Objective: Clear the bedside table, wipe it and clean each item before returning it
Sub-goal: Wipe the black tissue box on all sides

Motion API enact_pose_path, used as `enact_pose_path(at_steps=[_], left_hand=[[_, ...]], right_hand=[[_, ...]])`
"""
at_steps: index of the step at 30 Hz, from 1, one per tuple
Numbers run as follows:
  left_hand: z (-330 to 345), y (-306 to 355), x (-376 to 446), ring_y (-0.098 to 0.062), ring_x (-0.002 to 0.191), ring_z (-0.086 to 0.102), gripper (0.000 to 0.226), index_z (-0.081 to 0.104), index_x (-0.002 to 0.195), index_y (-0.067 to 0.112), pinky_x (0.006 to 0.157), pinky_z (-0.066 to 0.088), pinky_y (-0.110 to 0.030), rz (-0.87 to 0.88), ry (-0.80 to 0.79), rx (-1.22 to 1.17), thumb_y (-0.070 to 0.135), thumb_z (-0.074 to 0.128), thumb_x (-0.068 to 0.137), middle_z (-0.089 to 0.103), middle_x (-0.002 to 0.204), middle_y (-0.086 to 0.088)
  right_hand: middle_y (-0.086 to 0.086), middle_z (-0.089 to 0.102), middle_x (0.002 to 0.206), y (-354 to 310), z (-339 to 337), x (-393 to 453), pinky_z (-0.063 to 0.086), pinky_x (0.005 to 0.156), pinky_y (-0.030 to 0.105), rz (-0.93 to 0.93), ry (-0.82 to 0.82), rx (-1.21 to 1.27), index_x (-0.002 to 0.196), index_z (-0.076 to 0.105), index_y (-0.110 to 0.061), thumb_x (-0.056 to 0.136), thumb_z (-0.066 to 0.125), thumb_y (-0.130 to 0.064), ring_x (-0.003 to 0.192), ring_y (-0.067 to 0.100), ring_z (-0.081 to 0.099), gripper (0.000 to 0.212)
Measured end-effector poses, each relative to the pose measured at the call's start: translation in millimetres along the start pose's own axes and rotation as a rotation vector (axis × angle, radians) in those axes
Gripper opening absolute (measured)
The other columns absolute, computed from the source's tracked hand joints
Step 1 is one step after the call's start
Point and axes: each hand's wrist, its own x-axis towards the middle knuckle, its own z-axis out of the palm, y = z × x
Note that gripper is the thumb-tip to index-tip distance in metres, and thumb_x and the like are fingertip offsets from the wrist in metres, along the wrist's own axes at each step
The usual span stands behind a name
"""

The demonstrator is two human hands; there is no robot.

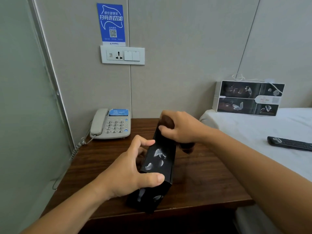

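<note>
A: Nearest first. Lower centre of the frame, we've got the left hand (128,169) on the black box (157,163), thumb across its near face, fingers curled round the left edge. So it grips the box.

B: Agreed. Box is tilted, lower end down on the bedside table (199,174), upper end raised toward mid-frame. Task item, being cleaned, not yet put back.

A: Right hand (179,127) at the box's upper end, fingers bunched round a brown cloth (167,121), pressing it on the top edge. More cloth shows below the palm.

B: Handling? We'd judge it light, stiff card, glossy printed faces, so a bit slippery. Corners could dent if squeezed.

A: Best hold is across the narrow sides near the lower half, as the left hand has it. Leaves the top free for wiping.

B: Further back, left of centre: grey telephone (111,124) on the table by the wall, coiled cord trailing off the left edge.

A: Right side: bed (253,127) with a black remote (290,143) on the sheet, and a similar printed gift box (248,97) leaning at the wall.

B: Upper centre: socket and switch panel (122,55), blue WiFi sign (111,24) above it.
</note>
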Motion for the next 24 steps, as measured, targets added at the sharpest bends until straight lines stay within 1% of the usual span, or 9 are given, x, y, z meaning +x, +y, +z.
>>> enact_pose_path(at_steps=[3, 5, 9, 11, 14, 17, 20, 22, 24], left_hand=[[0, -1, 2, -0.011, 0.114, 0.067, 0.084, 0.041, 0.125, 0.053, 0.098, 0.056, -0.042, 0.007, 0.007, -0.015, 0.060, 0.087, 0.056, 0.066, 0.121, 0.010], [1, 0, 3, -0.012, 0.115, 0.067, 0.084, 0.041, 0.125, 0.053, 0.098, 0.056, -0.042, 0.009, -0.011, -0.016, 0.060, 0.088, 0.056, 0.066, 0.122, 0.010], [4, 4, 3, -0.004, 0.117, 0.065, 0.085, 0.036, 0.126, 0.055, 0.098, 0.056, -0.035, 0.002, -0.024, 0.025, 0.058, 0.087, 0.059, 0.063, 0.126, 0.012], [4, 6, 2, 0.000, 0.117, 0.063, 0.085, 0.034, 0.127, 0.056, 0.099, 0.055, -0.032, -0.003, -0.040, 0.042, 0.058, 0.088, 0.061, 0.060, 0.129, 0.016], [5, 8, 3, 0.000, 0.120, 0.062, 0.087, 0.033, 0.128, 0.057, 0.101, 0.054, -0.033, -0.009, -0.046, 0.064, 0.059, 0.088, 0.061, 0.056, 0.133, 0.019], [4, 8, 3, 0.001, 0.119, 0.062, 0.086, 0.033, 0.127, 0.058, 0.102, 0.054, -0.033, -0.013, -0.040, 0.062, 0.060, 0.088, 0.061, 0.056, 0.132, 0.019], [2, 8, 3, -0.002, 0.119, 0.063, 0.088, 0.033, 0.126, 0.060, 0.101, 0.055, -0.034, -0.022, -0.042, 0.057, 0.065, 0.087, 0.057, 0.056, 0.133, 0.017], [2, 7, 3, -0.004, 0.119, 0.063, 0.088, 0.034, 0.126, 0.060, 0.101, 0.055, -0.036, -0.021, -0.034, 0.055, 0.065, 0.087, 0.056, 0.057, 0.132, 0.016], [1, 5, 3, -0.006, 0.116, 0.065, 0.086, 0.036, 0.126, 0.057, 0.099, 0.056, -0.039, -0.011, -0.020, 0.044, 0.063, 0.087, 0.057, 0.061, 0.125, 0.017]], right_hand=[[-0.007, 0.067, 0.081, -33, -13, -43, 0.052, 0.067, 0.033, -0.182, -0.128, 0.006, 0.094, 0.059, -0.027, 0.085, 0.066, -0.041, 0.074, 0.012, 0.063, 0.018], [-0.008, 0.067, 0.083, -36, -20, -54, 0.052, 0.067, 0.030, -0.199, -0.201, 0.053, 0.094, 0.060, -0.028, 0.088, 0.069, -0.038, 0.076, 0.011, 0.065, 0.015], [-0.010, 0.068, 0.081, -9, -14, -29, 0.055, 0.073, 0.035, -0.086, -0.097, 0.064, 0.094, 0.062, -0.028, 0.087, 0.069, -0.035, 0.075, 0.010, 0.064, 0.013], [-0.007, 0.067, 0.079, 15, -8, -4, 0.055, 0.074, 0.040, 0.018, -0.036, 0.009, 0.091, 0.061, -0.025, 0.087, 0.068, -0.037, 0.075, 0.016, 0.063, 0.014], [-0.004, 0.068, 0.084, 42, -4, 31, 0.056, 0.078, 0.042, 0.136, -0.017, -0.036, 0.090, 0.060, -0.025, 0.088, 0.066, -0.039, 0.081, 0.024, 0.065, 0.016], [-0.001, 0.068, 0.088, 48, -1, 47, 0.056, 0.077, 0.042, 0.185, -0.018, -0.048, 0.091, 0.058, -0.027, 0.090, 0.064, -0.041, 0.086, 0.028, 0.065, 0.015], [0.000, 0.067, 0.084, 30, 2, 34, 0.056, 0.076, 0.045, 0.125, 0.014, -0.102, 0.091, 0.056, -0.028, 0.091, 0.064, -0.042, 0.080, 0.028, 0.062, 0.016], [-0.005, 0.066, 0.081, 7, 0, 9, 0.055, 0.074, 0.042, 0.021, 0.021, -0.045, 0.090, 0.057, -0.027, 0.089, 0.064, -0.041, 0.077, 0.024, 0.062, 0.015], [-0.008, 0.068, 0.082, -18, -8, -21, 0.054, 0.072, 0.037, -0.118, -0.054, 0.027, 0.094, 0.060, -0.028, 0.087, 0.066, -0.038, 0.077, 0.016, 0.064, 0.013]])
